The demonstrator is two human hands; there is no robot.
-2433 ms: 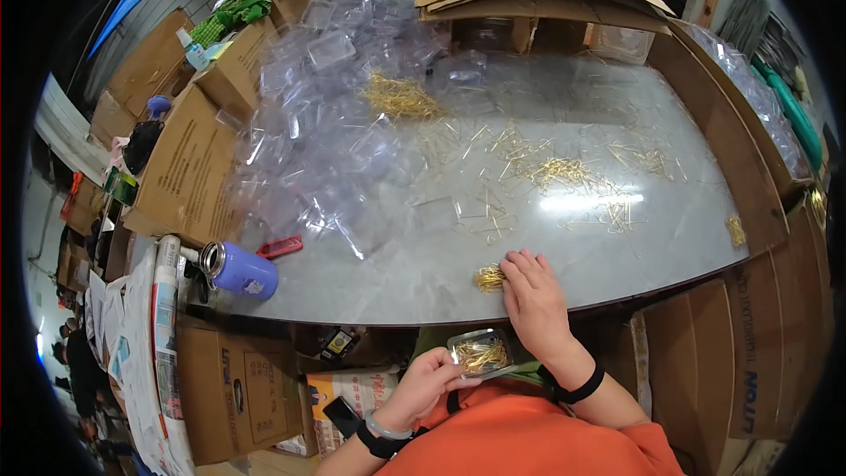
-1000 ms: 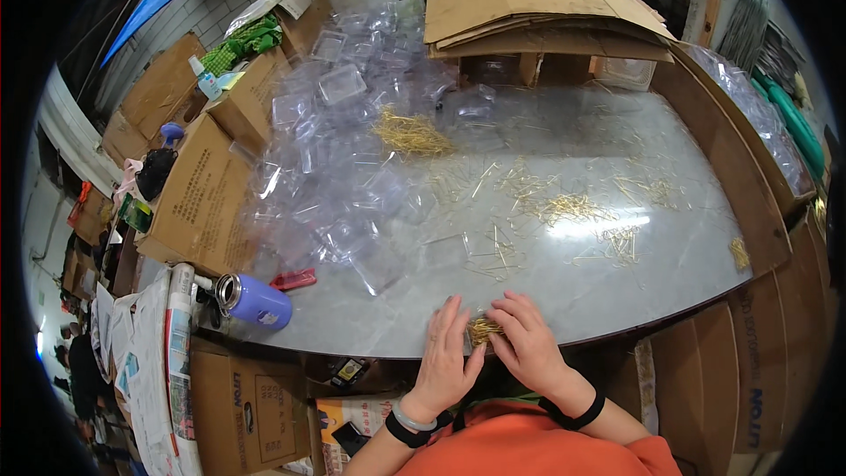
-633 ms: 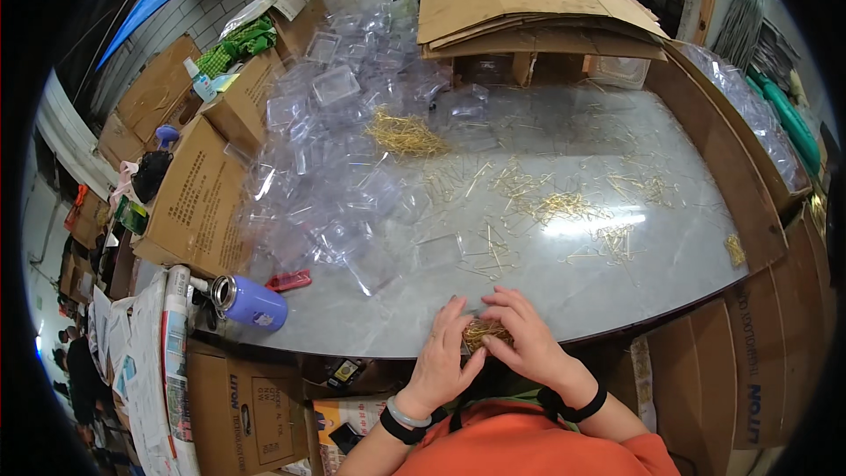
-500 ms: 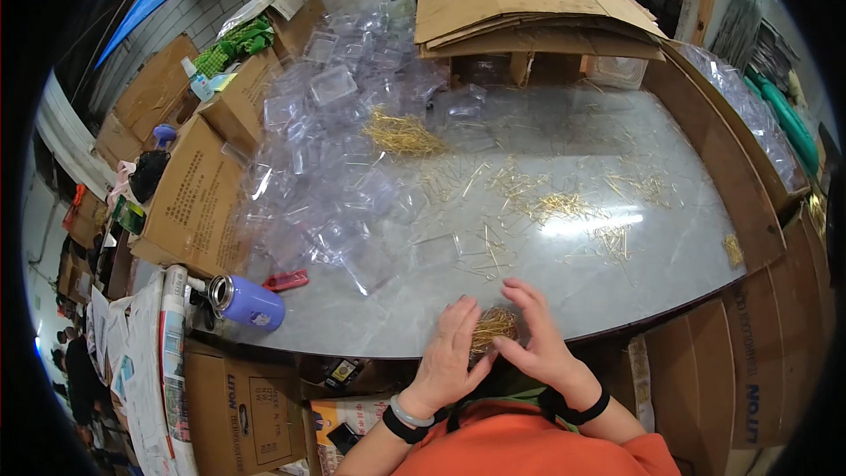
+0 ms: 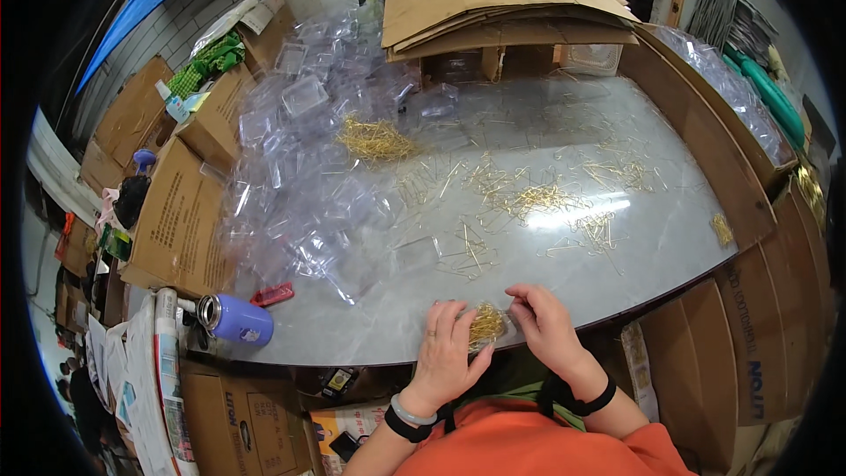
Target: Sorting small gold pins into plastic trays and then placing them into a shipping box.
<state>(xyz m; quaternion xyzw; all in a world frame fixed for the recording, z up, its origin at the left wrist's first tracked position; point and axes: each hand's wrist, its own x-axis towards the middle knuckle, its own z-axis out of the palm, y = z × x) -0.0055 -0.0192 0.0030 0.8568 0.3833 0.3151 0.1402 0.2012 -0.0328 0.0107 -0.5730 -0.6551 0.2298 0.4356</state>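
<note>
At the table's near edge sits a small clear plastic box (image 5: pixel 487 328) filled with thin gold wire hooks. My left hand (image 5: pixel 443 353) grips its left side, the fingers bent over that edge and the thumb low near the front. Curled fingers of my right hand (image 5: pixel 548 328) close on the box's right edge, near its far corner; the fingertips are partly hidden. Loose gold hooks (image 5: pixel 539 200) lie scattered beyond my hands, and a few more (image 5: pixel 471 251) are just past the box. A denser heap of hooks (image 5: pixel 374 138) rests among the plastic boxes.
Many empty clear plastic boxes (image 5: pixel 304 97) pile up on the left. A purple flask (image 5: pixel 236 319) without its lid and a red tool (image 5: pixel 272 293) are by the near left edge. Cardboard walls (image 5: pixel 705 137) border the right; a cardboard shelf (image 5: pixel 511 13) stands at the back.
My right hand has drawn back from over the hooks to the box's right edge, its fingers curling in. More of the filled box now shows. The whole view has shifted slightly.
</note>
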